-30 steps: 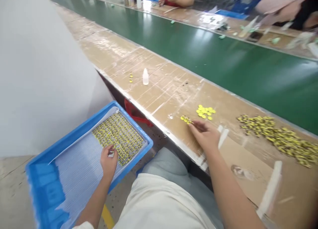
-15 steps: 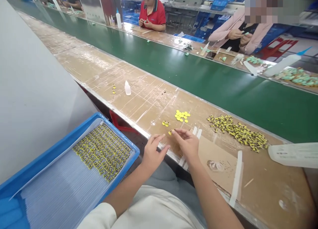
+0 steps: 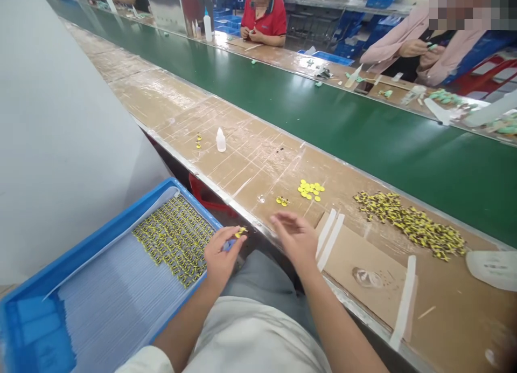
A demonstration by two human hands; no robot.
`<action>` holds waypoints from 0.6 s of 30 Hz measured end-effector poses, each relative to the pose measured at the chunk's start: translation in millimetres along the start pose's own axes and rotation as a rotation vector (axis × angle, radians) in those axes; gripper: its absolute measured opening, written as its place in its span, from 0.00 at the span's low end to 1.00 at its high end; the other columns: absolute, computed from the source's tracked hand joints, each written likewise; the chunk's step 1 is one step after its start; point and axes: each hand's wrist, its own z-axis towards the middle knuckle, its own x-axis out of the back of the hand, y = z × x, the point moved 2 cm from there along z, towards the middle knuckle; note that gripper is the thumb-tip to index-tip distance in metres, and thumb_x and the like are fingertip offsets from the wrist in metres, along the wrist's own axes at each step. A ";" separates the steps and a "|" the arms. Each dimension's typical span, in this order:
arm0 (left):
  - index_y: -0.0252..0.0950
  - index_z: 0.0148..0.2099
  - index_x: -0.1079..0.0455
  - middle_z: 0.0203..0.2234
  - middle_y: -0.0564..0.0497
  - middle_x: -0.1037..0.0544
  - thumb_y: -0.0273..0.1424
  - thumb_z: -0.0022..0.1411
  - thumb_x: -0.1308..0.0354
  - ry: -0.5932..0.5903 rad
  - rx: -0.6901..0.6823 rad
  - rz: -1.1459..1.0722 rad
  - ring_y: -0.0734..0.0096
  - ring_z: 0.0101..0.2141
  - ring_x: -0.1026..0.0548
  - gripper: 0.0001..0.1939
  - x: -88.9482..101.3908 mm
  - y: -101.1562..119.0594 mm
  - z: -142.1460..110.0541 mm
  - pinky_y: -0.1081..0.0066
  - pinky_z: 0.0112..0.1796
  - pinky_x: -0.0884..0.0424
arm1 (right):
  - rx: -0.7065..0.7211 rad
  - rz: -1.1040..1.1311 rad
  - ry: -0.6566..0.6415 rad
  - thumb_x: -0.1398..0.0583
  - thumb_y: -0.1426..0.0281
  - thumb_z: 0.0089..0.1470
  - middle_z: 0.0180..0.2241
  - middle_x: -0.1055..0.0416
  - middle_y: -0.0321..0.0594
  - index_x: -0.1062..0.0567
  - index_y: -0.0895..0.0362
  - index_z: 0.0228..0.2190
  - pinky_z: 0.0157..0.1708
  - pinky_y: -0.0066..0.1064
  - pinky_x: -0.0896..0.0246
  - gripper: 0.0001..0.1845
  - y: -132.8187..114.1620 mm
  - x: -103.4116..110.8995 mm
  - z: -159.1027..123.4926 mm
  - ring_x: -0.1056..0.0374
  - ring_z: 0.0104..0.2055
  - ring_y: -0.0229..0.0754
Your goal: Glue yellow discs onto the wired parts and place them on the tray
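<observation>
Between the thumb and forefinger of my left hand (image 3: 221, 257) is a small yellow-and-black piece (image 3: 240, 233), held just off the bench's front edge beside the blue tray (image 3: 204, 214). Rows of similar yellow-and-black pieces (image 3: 173, 238) cover the tray's far part, on a pale ribbed sheet (image 3: 117, 292). My right hand (image 3: 298, 241) hovers at the bench edge, fingers loosely bent and apart, nothing seen in them. Beyond it lie a few yellow-and-black pieces (image 3: 283, 201) and several flat yellow discs (image 3: 310, 190). A heap of small yellow-and-black parts (image 3: 412, 222) spreads to the right.
A small white dropper bottle (image 3: 221, 141) stands on the bench near two pieces (image 3: 198, 141). Cardboard (image 3: 347, 254) is taped down at right, beside a large white bottle (image 3: 490, 269) lying flat. Past the green conveyor belt (image 3: 283, 103) sit other people at work.
My left hand has moved left and down toward the tray, now with the yellow-and-black piece. My right hand, which held a yellow piece, has let go. The view has shifted slightly left.
</observation>
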 end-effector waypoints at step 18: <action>0.33 0.46 0.27 0.40 0.47 0.21 0.37 0.65 0.40 0.113 0.847 0.719 0.66 0.38 0.22 0.13 250.0 -185.4 -113.3 0.59 0.43 0.25 | 0.100 -0.616 0.065 0.32 0.57 0.41 0.27 0.22 0.39 0.17 0.52 0.32 0.36 0.35 0.35 0.16 28.8 11.8 73.2 0.27 0.29 0.45</action>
